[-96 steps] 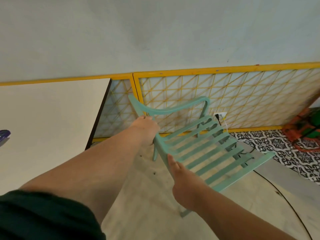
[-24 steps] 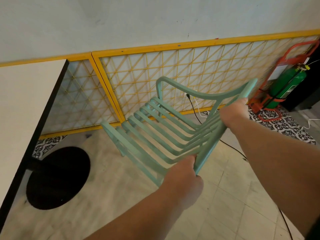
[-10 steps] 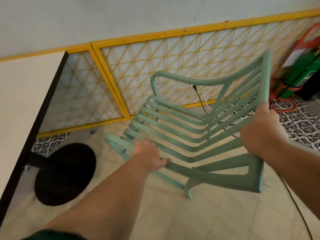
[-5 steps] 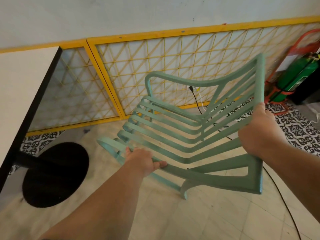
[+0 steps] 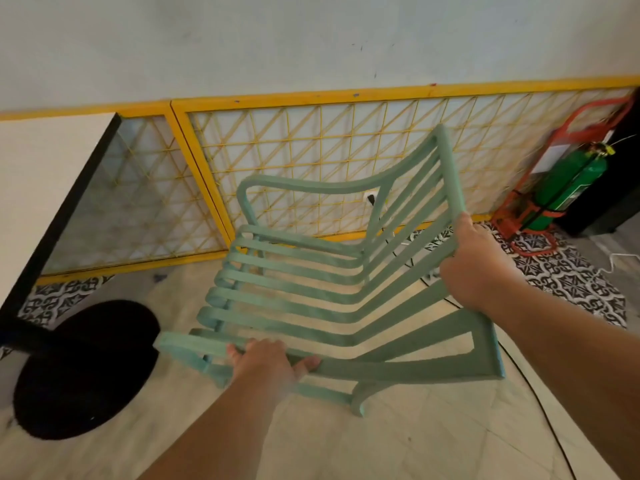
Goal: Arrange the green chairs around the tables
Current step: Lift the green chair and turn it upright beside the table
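A person stands over a green chair (image 5: 322,289), a slatted armchair in pale green, gripping it with both bare hands. The left hand (image 5: 268,363) is clamped on the near armrest, close to its front end; its fingers (image 5: 308,362) curl under the rail and press together around it, the thumb on the far side. The right hand (image 5: 476,268) holds the near side rail of the backrest, about halfway up, fingers wrapped tight on the frame so only the back of the hand and knuckles show.

The chair sits tilted, its backrest leaning off to the right and its seat slats running across between the two arms. One near leg (image 5: 360,400) reaches down toward the pale tiled floor (image 5: 398,441); I cannot tell whether it is touching the floor or just above it.

To the left is a white worktop (image 5: 41,174) with a dark edge, its round black base (image 5: 83,368) on the floor just beside the chair's front. Behind the chair runs a yellow lattice panel (image 5: 311,157) along the bottom of the wall (image 5: 277,39). At the far right, a green cylinder (image 5: 571,188) stands in a red frame (image 5: 533,202) on a strip of black-and-white patterned tiles (image 5: 568,275), well apart from the chair. A thin black cable (image 5: 550,431) trails over the floor on the right.
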### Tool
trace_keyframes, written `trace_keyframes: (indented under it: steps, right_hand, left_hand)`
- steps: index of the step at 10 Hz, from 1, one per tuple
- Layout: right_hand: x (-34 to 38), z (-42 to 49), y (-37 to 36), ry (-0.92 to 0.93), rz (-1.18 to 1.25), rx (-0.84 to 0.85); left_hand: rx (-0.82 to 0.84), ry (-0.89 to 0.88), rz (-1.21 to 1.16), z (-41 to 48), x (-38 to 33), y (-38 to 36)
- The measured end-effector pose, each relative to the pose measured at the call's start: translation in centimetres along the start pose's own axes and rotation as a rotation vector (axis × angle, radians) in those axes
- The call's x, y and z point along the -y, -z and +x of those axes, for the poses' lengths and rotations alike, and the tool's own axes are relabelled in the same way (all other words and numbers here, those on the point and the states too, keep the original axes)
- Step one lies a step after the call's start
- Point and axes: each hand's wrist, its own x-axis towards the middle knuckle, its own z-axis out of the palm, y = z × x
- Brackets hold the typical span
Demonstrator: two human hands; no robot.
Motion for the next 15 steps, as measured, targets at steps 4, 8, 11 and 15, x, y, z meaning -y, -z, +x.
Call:
trace_keyframes:
  steps: [4,8,11,15]
  right_hand:
    - [1.0,4.5,0.2,0.144,-0.078,0.009]
    - [-3.8,-3.7,1.3,0.047,0.433,-0.178]
    - [-3.6,-3.7,-2.1,0.219,0.258,-0.108]
    - [-2.5,0.7,-0.5,0.199,0.085,-0.075]
  left_hand:
    - [0.073,0.122,-0.074,-1.0,-2.1,-0.1]
    - [-0.428,-0.349,-0.345,-6.0,-7.1,3.0]
    - [-0.495,-0.881,-0.165,-9.9,-21.0,7.9]
    - [-0.728,-0.587,-0.441,-4.7,-22.0,9.1]
